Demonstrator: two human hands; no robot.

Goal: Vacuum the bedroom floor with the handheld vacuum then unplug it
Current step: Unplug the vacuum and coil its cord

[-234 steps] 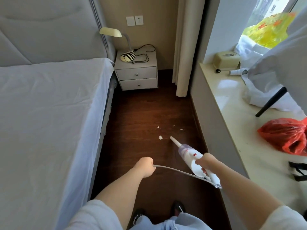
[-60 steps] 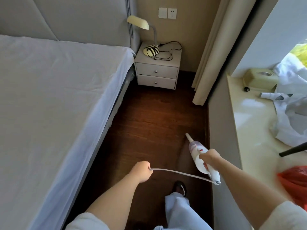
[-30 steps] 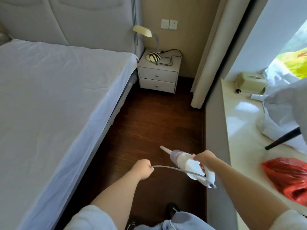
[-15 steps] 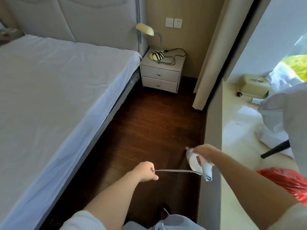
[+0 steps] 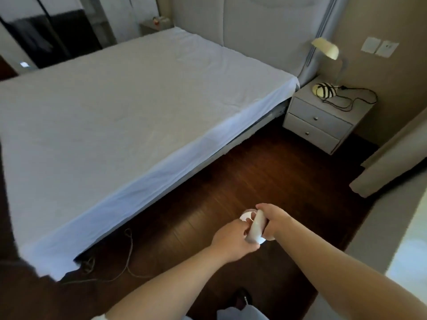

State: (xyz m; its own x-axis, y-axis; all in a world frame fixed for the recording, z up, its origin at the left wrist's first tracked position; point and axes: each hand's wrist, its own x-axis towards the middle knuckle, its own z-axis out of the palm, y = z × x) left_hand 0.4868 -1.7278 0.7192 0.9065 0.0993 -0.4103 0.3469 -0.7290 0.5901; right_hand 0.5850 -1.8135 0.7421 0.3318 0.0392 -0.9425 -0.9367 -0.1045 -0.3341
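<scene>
My right hand (image 5: 275, 220) grips the white handle of the handheld vacuum (image 5: 255, 227), held low over the dark wooden floor (image 5: 265, 181). Most of the vacuum's body is hidden behind my hands. My left hand (image 5: 233, 239) is right beside it, fingers curled at the handle's rear end where the cord comes out. The thin grey cord (image 5: 129, 250) lies in loose loops on the floor by the bed's near corner and runs back under my left arm.
A bed (image 5: 115, 112) with a white sheet fills the left side. A two-drawer nightstand (image 5: 318, 121) with a lamp (image 5: 325, 48) stands at the back right, under wall sockets (image 5: 379, 48). The curtain (image 5: 392, 162) and window ledge (image 5: 392, 227) border the right.
My view has swung left toward the bed. My left hand has moved in along the cord to the vacuum's handle, so both hands now meet. The vacuum's nozzle has dropped out of sight.
</scene>
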